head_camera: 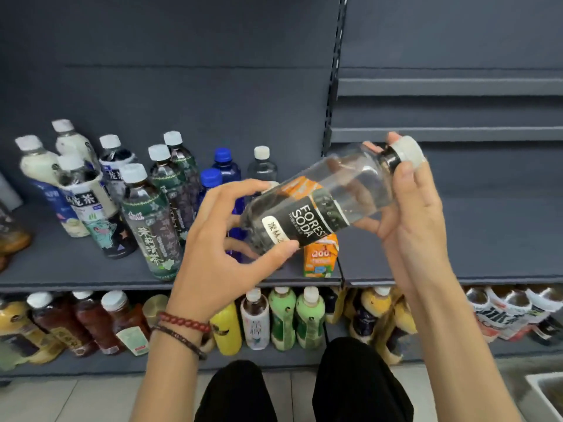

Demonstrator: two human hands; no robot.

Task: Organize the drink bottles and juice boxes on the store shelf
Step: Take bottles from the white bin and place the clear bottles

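Both hands are raised in front of the person: the left hand (225, 239), beaded bracelets at its wrist, curls in a grip; the right hand (417, 208) closes with fingers upward.

There is a single view, from a wide-angle camera worn on the person's head, facing forward and tilted down at a grey store shelf (91, 269) seen straight on. It sits close — the left hand (225, 239) and right hand (417, 214) fill the middle of the frame, with both forearms running up from the bottom edge. The person's knees (359, 376) and the tiled floor (39, 400) show at the very bottom, so the camera looks from above and just in front of the shelving. The upright post (333, 86) between two shelf bays leans and bows — wide-lens distortion. No second view shares the scene.
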